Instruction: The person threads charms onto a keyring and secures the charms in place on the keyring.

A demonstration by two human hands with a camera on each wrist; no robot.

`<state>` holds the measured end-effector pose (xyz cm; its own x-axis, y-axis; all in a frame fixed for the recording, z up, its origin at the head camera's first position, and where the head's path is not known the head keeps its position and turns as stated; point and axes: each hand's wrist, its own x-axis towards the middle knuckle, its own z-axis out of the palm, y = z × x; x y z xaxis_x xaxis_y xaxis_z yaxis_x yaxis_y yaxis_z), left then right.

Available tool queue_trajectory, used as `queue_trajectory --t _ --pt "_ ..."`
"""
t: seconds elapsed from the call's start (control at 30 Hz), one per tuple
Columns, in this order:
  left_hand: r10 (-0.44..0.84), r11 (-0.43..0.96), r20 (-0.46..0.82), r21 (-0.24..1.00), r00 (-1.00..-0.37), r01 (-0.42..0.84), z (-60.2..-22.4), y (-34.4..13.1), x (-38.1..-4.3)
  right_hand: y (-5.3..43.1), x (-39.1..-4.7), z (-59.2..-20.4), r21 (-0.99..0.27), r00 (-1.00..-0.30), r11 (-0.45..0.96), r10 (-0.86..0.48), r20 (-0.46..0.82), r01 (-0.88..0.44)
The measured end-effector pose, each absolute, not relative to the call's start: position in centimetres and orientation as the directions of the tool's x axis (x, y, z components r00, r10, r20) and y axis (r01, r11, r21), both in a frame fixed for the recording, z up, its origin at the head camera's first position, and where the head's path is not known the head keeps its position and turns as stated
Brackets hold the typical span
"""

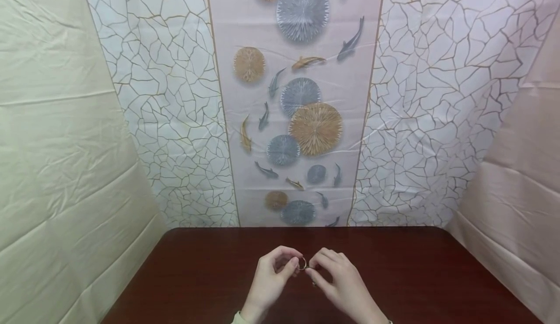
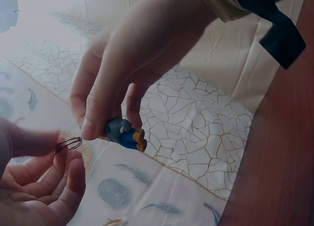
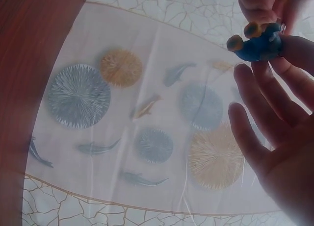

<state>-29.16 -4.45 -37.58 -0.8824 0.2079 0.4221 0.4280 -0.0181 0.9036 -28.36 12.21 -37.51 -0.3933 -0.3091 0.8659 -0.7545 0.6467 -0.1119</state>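
A metal split ring (image 1: 303, 264) spans the gap between the two hands. My left hand (image 1: 270, 276) pinches its near side between thumb and fingers; in the left wrist view the ring (image 2: 68, 145) shows parted wire coils. My right hand (image 1: 339, 278) meets the ring's other side with its thumb and fingertips. By that right hand (image 2: 132, 54) hangs a small figurine (image 2: 126, 133), grey and blue with orange feet. In the right wrist view the figurine (image 3: 257, 45) lies against the right thumb and fingers, with the lower fingers (image 3: 245, 130) spread away. What joins figurine and ring is hidden by the fingertips.
Both hands are over a dark red-brown table (image 1: 210, 265). A patterned cloth (image 1: 302, 120) with printed fish and discs hangs behind it, and cream cloths (image 1: 65, 144) close off the sides. A dark strap (image 2: 282, 39) sticks out by the right sleeve.
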Motion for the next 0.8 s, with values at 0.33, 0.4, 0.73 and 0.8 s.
queue_trajectory --t 0.33,0.4,0.73,0.8 --pt "0.199 -0.051 0.408 0.912 -0.891 0.406 -37.47 -4.2 -28.91 12.22 -28.4 -37.36 -0.119 -0.375 0.642 -0.278 0.884 -0.757" --pt "0.196 -0.051 0.409 0.912 -0.891 0.407 -37.44 -4.19 -28.9 12.23 -28.4 -37.33 -0.125 -0.388 0.648 -0.281 0.878 -0.752" --pt "0.246 0.036 0.446 0.883 -0.86 0.468 -37.59 -4.49 -28.92 12.23 -28.55 -37.39 -0.085 -0.366 0.66 -0.301 0.881 -0.746" --pt "0.259 0.037 0.443 0.883 -0.858 0.467 -37.64 -4.52 -28.88 12.23 -28.51 -37.41 -0.087 -0.364 0.662 -0.292 0.884 -0.744"
